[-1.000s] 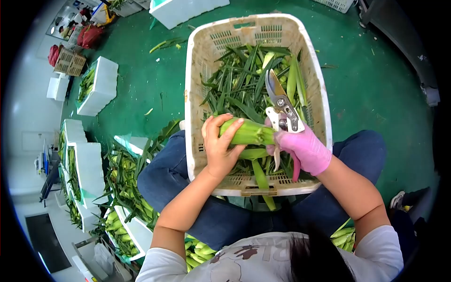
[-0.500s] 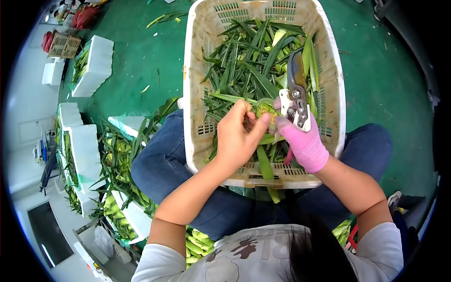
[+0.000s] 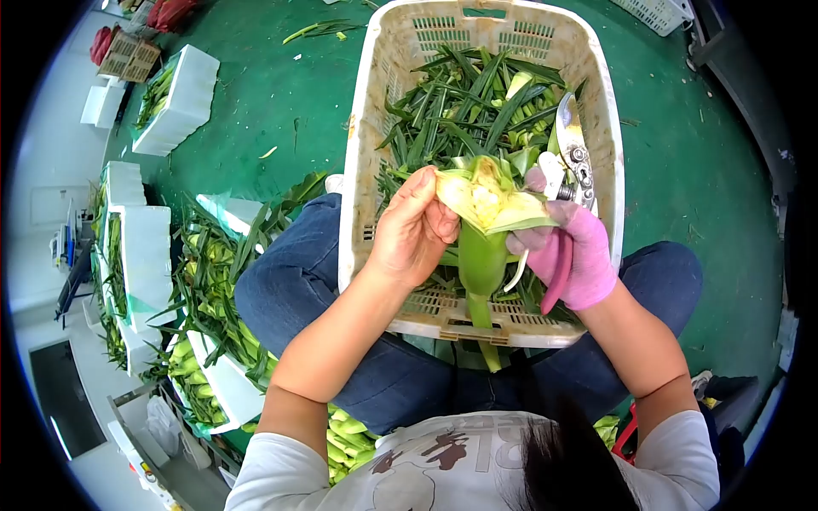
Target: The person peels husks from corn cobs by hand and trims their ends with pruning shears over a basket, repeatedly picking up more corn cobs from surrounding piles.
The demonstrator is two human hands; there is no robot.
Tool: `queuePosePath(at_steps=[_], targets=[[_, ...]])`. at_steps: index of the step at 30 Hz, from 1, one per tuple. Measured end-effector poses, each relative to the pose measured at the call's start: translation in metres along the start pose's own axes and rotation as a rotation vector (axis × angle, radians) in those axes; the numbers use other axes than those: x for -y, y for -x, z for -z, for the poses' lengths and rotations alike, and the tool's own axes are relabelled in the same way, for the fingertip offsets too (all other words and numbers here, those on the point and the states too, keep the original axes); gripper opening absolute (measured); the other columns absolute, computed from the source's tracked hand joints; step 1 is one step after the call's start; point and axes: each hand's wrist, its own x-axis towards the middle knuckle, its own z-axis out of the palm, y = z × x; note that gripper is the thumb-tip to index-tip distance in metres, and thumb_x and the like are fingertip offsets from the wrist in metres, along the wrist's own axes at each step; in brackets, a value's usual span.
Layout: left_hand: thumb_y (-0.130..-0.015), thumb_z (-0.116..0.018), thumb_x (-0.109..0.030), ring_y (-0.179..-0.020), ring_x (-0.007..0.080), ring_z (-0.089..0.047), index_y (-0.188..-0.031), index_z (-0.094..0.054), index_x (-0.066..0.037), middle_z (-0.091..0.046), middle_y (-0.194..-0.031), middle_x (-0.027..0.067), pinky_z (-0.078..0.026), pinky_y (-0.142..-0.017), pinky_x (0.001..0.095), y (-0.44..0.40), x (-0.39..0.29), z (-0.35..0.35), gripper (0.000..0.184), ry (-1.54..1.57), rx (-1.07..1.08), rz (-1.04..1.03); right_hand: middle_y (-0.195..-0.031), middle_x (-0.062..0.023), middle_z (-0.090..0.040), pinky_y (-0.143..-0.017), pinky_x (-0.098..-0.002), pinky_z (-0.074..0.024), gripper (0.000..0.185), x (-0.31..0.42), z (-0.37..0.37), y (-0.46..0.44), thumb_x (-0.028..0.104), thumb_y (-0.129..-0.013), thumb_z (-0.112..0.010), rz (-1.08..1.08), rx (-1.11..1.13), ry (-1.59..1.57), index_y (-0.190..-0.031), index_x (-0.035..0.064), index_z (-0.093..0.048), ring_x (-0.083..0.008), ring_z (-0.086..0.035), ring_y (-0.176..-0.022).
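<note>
An ear of corn (image 3: 482, 260) stands upright over the crate's near end, its tip toward the far side and its stem toward me. The husk is pulled apart at the tip, and pale kernels show inside. My left hand (image 3: 415, 228), bare, pinches the left flap of the husk. On the right, my right hand (image 3: 579, 251) wears a pink glove with grey fingertips. It grips pruning shears (image 3: 577, 170) with their blades pointing away, while its fingers also hold the husk's right flap.
Around the corn is a white plastic crate (image 3: 356, 170) holding cut green leaves (image 3: 460, 102), between my knees. Foam boxes (image 3: 146, 255) with unhusked corn stand at left. More corn ears (image 3: 348, 443) lie beside me. Another crate (image 3: 656, 13) sits at the far right.
The husk at the corn's tip has been spread wide, exposing kernels. My hands have moved apart, the right one shifting right with the shears. The view has shifted slightly.
</note>
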Motion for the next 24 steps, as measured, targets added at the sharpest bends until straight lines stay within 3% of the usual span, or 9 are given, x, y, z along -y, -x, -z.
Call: queuePosePath(at_steps=[2, 5, 6, 7, 9, 10, 15, 19, 24], targets=[[-0.104, -0.053, -0.032, -0.065, 0.0097, -0.056, -0.101, -0.059, -0.009, -0.065, -0.083, 0.0033, -0.045, -0.06, 0.0234, 0.002, 0.003, 0.009, 0.024, 0.184, 0.079, 0.023, -0.102, -0.0052, -0.061, -0.075, -0.0348, -0.0497, 0.032, 0.002, 0.0, -0.001, 0.011, -0.09, -0.058, -0.032, 0.057, -0.036, -0.122, 0.0088, -0.054, -0.0166, -0.057, -0.078], [-0.105, -0.051, -0.033, -0.067, 0.0102, -0.058, -0.101, -0.059, -0.008, -0.065, -0.08, 0.0016, -0.048, -0.063, 0.0247, -0.001, 0.0, -0.007, 0.027, -0.244, -0.048, -0.084, -0.101, -0.0063, -0.062, -0.076, -0.0378, -0.0536, 0.034, 0.004, -0.004, 0.002, 0.01, -0.09, -0.061, -0.022, -0.046, 0.104, -0.123, 0.0084, -0.054, -0.019, -0.061, -0.084], [-0.104, -0.053, -0.03, -0.082, 0.0119, -0.061, -0.109, -0.056, -0.005, -0.065, -0.094, 0.0044, -0.051, -0.077, 0.028, -0.005, 0.006, 0.007, 0.026, -0.459, -0.003, -0.229, -0.101, -0.0066, -0.062, -0.077, -0.0384, -0.0546, 0.034, 0.001, -0.009, 0.003, 0.009, -0.09, -0.061, 0.004, -0.114, 0.19, -0.123, 0.0083, -0.054, -0.0197, -0.063, -0.087], [-0.097, -0.065, -0.037, -0.108, 0.0172, -0.059, -0.132, -0.047, -0.004, -0.06, -0.121, 0.0115, -0.047, -0.097, 0.0332, -0.01, 0.016, 0.003, 0.052, -0.622, 0.013, -0.438, -0.101, -0.0069, -0.062, -0.078, -0.039, -0.0557, 0.034, -0.001, -0.013, 0.005, 0.008, -0.089, -0.061, 0.034, -0.183, 0.277, -0.123, 0.0081, -0.054, -0.0205, -0.064, -0.089], [-0.086, -0.076, -0.045, -0.128, 0.0226, -0.048, -0.15, -0.029, -0.004, -0.046, -0.141, 0.0149, -0.036, -0.111, 0.0378, -0.008, 0.03, -0.001, 0.09, -0.719, 0.218, -0.487, -0.102, -0.0075, -0.062, -0.077, -0.0376, -0.0571, 0.035, -0.004, -0.014, 0.007, 0.009, -0.087, -0.064, 0.04, -0.125, 0.293, -0.121, 0.006, -0.055, -0.0198, -0.065, -0.092], [-0.078, -0.08, -0.053, -0.132, 0.0249, -0.046, -0.156, -0.02, -0.005, -0.045, -0.143, 0.0156, -0.034, -0.113, 0.0399, -0.008, 0.033, 0.002, 0.109, -0.734, 0.248, -0.275, -0.102, -0.0074, -0.061, -0.077, -0.0364, -0.0566, 0.034, -0.006, -0.016, 0.009, 0.009, -0.087, -0.063, 0.075, -0.117, 0.42, -0.12, 0.0055, -0.055, -0.0186, -0.064, -0.091], [-0.087, -0.074, -0.042, -0.128, 0.0218, -0.049, -0.133, -0.046, -0.002, -0.051, -0.135, 0.0134, -0.041, -0.107, 0.0367, -0.02, 0.031, 0.005, 0.067, -0.637, 0.328, -0.244, -0.104, -0.0076, -0.06, -0.076, -0.0326, -0.054, 0.033, -0.006, -0.033, 0.011, 0.011, -0.088, -0.06, 0.079, -0.029, 0.416, -0.12, 0.0045, -0.053, -0.0161, -0.062, -0.087], [-0.085, -0.075, -0.023, -0.102, 0.0135, -0.059, -0.117, -0.052, -0.004, -0.062, -0.109, 0.0057, -0.048, -0.091, 0.0302, -0.021, 0.026, 0.005, 0.044, -0.708, 0.175, -0.206, -0.105, -0.0077, -0.062, -0.074, -0.0301, -0.0535, 0.033, -0.006, -0.036, 0.009, 0.01, -0.089, -0.059, 0.14, -0.156, 0.523, -0.121, 0.0041, -0.053, -0.015, -0.063, -0.088], [-0.084, -0.08, -0.02, -0.086, 0.0107, -0.058, -0.11, -0.053, -0.003, -0.062, -0.096, 0.0028, -0.049, -0.079, 0.0275, -0.016, 0.008, 0.006, 0.041, -0.923, -0.267, -0.481, -0.093, -0.0056, -0.057, -0.073, -0.0283, -0.0489, 0.051, -0.006, -0.043, 0.018, 0.005, -0.083, -0.068, 0.445, -0.138, 1.336, -0.129, 0.0046, -0.047, -0.0136, -0.058, -0.082]])
